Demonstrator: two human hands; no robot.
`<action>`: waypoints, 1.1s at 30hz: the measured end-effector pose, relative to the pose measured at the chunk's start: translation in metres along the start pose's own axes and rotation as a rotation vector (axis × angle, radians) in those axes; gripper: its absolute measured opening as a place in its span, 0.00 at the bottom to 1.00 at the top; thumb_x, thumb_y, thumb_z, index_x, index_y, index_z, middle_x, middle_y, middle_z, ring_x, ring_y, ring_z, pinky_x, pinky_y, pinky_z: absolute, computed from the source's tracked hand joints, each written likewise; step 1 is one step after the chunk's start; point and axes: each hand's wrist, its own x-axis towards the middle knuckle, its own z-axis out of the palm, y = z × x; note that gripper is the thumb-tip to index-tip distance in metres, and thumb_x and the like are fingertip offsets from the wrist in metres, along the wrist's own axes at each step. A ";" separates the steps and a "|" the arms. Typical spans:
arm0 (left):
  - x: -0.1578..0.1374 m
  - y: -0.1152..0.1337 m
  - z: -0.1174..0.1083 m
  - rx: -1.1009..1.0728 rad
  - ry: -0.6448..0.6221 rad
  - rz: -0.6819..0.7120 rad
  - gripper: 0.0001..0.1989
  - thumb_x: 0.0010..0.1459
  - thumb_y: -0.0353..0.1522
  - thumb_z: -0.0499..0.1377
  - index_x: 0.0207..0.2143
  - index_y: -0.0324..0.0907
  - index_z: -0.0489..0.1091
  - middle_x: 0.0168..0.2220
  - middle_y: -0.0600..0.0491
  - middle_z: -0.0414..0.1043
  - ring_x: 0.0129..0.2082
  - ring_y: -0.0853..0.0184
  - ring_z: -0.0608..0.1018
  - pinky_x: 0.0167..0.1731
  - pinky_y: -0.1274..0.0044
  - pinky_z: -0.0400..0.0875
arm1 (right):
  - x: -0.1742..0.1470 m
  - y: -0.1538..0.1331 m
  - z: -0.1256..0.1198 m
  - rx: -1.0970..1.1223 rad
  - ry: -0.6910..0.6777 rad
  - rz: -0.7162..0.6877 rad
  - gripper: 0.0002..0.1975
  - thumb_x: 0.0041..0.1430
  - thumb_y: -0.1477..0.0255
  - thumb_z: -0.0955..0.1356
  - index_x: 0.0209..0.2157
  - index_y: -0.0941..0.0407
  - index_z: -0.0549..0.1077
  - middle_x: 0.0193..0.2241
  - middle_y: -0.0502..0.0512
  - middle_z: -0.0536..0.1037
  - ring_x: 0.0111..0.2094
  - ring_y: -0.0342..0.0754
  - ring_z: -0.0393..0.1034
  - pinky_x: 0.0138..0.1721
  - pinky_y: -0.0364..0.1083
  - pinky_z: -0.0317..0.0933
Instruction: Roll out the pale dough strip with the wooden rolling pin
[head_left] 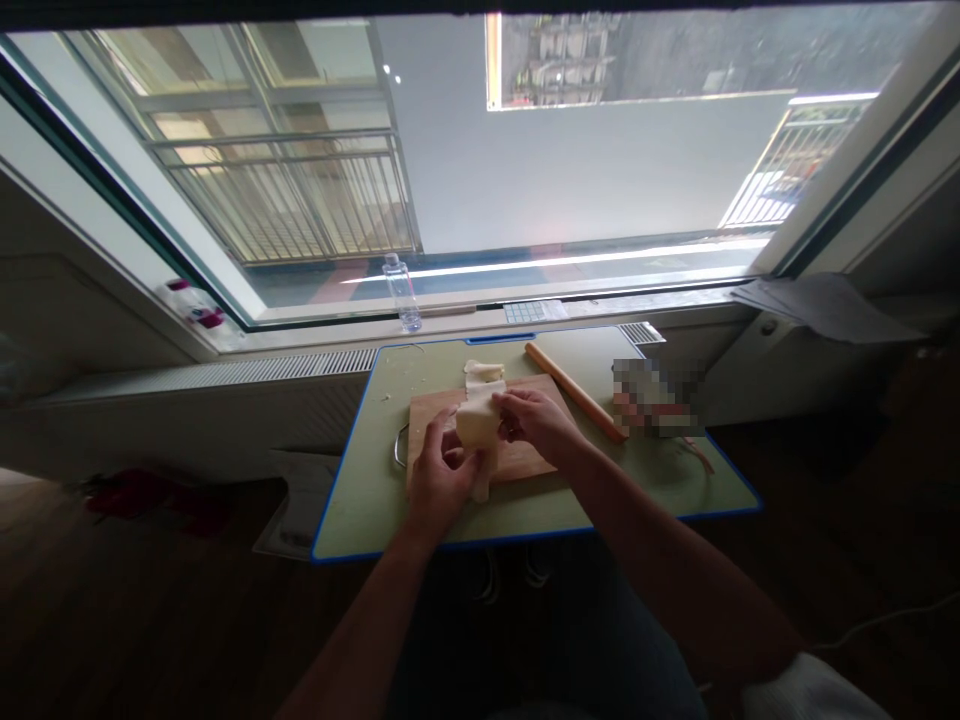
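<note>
Over a wooden cutting board (525,462), a flat sheet of pale dough (478,422) is held up between my two hands. My left hand (442,462) grips its left and lower edge, thumb toward the front. At the upper right edge, the fingers of my right hand (529,412) pinch the sheet. A long strip of the same dough runs beneath on the board, its far end folded into a small roll (485,370) just past the board's back edge. To the right of the board lies a wooden rolling pin (576,392), slanting across the table.
The green folding table (360,500) has a blue rim. A blurred-out item (656,398) lies at its right. Crumbs dot the left side. On the windowsill stand a clear bottle (403,293) and a pink-capped bottle (196,303). Papers (825,305) rest at the right.
</note>
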 end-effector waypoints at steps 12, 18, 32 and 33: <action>0.053 -0.003 0.015 -0.102 -0.126 -0.073 0.39 0.59 0.34 0.66 0.71 0.46 0.59 0.39 0.53 0.85 0.39 0.61 0.85 0.40 0.73 0.79 | 0.071 -0.027 -0.014 -0.164 0.174 0.014 0.03 0.58 0.76 0.74 0.33 0.57 0.76 0.20 0.43 0.71 0.19 0.37 0.62 0.22 0.37 0.57; 0.046 -0.008 0.032 0.048 -0.087 -0.007 0.24 0.60 0.33 0.67 0.59 0.46 0.72 0.46 0.47 0.84 0.45 0.58 0.85 0.48 0.69 0.78 | 0.079 -0.028 -0.016 -0.429 0.256 0.000 0.04 0.54 0.77 0.74 0.31 0.57 0.76 0.16 0.44 0.69 0.18 0.40 0.65 0.19 0.38 0.53; 0.024 0.012 0.029 0.272 -0.155 -0.040 0.18 0.59 0.27 0.65 0.52 0.42 0.77 0.38 0.50 0.81 0.37 0.64 0.80 0.41 0.74 0.73 | 0.074 -0.021 -0.014 -0.440 0.279 -0.010 0.05 0.57 0.73 0.73 0.37 0.58 0.79 0.21 0.45 0.72 0.21 0.39 0.64 0.22 0.38 0.54; 0.022 0.012 0.029 0.284 -0.155 -0.049 0.18 0.59 0.27 0.64 0.52 0.42 0.77 0.37 0.50 0.81 0.37 0.64 0.80 0.41 0.74 0.73 | 0.075 -0.023 -0.014 -0.470 0.275 -0.010 0.06 0.56 0.73 0.74 0.37 0.58 0.79 0.21 0.45 0.72 0.21 0.40 0.65 0.22 0.38 0.55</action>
